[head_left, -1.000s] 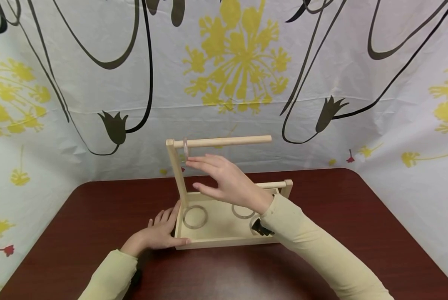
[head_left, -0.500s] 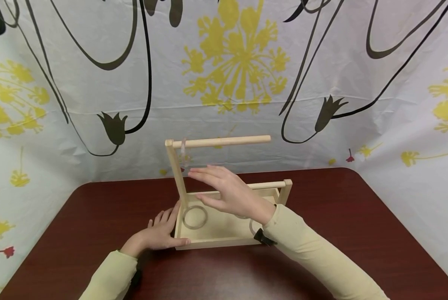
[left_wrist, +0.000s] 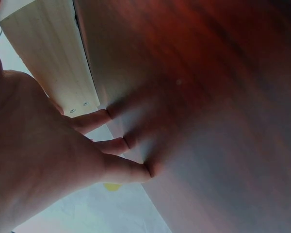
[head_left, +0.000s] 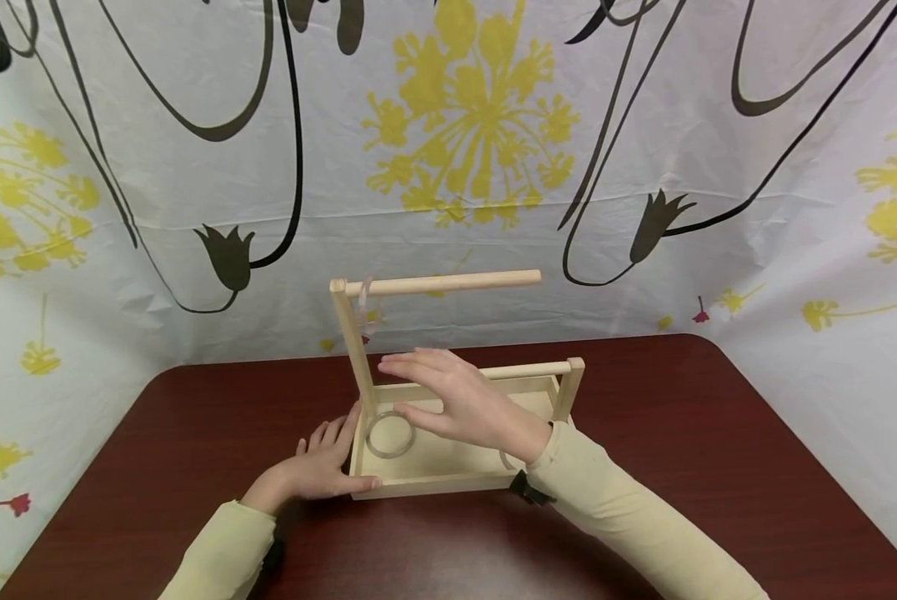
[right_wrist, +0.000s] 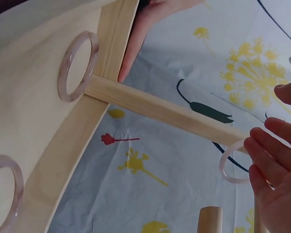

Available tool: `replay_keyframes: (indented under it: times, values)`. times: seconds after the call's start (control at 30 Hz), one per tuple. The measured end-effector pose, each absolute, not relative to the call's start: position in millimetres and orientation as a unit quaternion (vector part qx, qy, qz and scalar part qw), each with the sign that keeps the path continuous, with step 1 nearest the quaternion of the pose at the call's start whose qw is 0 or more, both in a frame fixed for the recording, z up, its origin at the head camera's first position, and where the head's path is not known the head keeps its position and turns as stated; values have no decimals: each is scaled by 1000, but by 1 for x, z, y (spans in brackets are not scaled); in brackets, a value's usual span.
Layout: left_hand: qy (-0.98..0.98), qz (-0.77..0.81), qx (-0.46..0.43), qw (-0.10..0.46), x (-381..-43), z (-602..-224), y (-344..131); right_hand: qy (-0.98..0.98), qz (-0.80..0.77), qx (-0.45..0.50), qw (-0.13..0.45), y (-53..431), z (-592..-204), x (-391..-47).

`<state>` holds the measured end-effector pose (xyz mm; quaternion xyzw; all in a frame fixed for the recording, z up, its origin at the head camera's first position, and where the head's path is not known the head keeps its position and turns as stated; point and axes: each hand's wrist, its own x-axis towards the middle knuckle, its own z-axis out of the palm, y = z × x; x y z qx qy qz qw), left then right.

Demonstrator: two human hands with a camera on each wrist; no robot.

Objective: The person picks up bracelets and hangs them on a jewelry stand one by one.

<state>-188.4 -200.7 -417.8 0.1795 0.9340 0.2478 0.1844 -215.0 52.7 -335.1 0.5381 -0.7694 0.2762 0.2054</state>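
A pale wooden jewelry stand with a tray base [head_left: 433, 485] stands on the table. One translucent pinkish bangle [head_left: 363, 308] hangs on its upper rod [head_left: 456, 282], close to the left post [head_left: 354, 350]. My right hand [head_left: 463, 404] hovers over the tray, below and right of that bangle, fingers extended and holding nothing. My left hand [head_left: 317, 467] rests against the tray's left end, its thumb on the front rim; straight fingertips touch the table in the left wrist view. A bangle [head_left: 368, 435] lies in the tray's left part. Another bangle [right_wrist: 18, 187] shows in the right wrist view. My right arm partly covers the tray.
A lower rod [head_left: 531, 370] runs along the tray's back to a short right post [head_left: 568, 390]. The dark red-brown table [head_left: 681, 433] extends on both sides. Behind it hangs a white patterned curtain [head_left: 433, 242].
My right hand has drawn down and away from the hanging bangle, which it was touching or nearly touching. The bangle has shifted slightly left and now hangs tilted. My left hand stays put.
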Motion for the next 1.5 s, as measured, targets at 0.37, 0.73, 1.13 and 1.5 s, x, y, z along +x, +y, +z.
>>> replay_keyframes:
  times: [0.37,0.73,1.13,1.5]
  values:
    - [933,250,179,187,-189,-418,-200,-790,301,509,161,53,-343,-207]
    - [935,245,177,187,-189,-419,-200,-763,345,530,134,46,-365,-209]
    - [934,248,176,189,-189,-418,-199,-767,387,506,76,45,-377,-206]
    - [934,247,172,189,-187,-418,-200,-797,395,456,35,44,-388,-206]
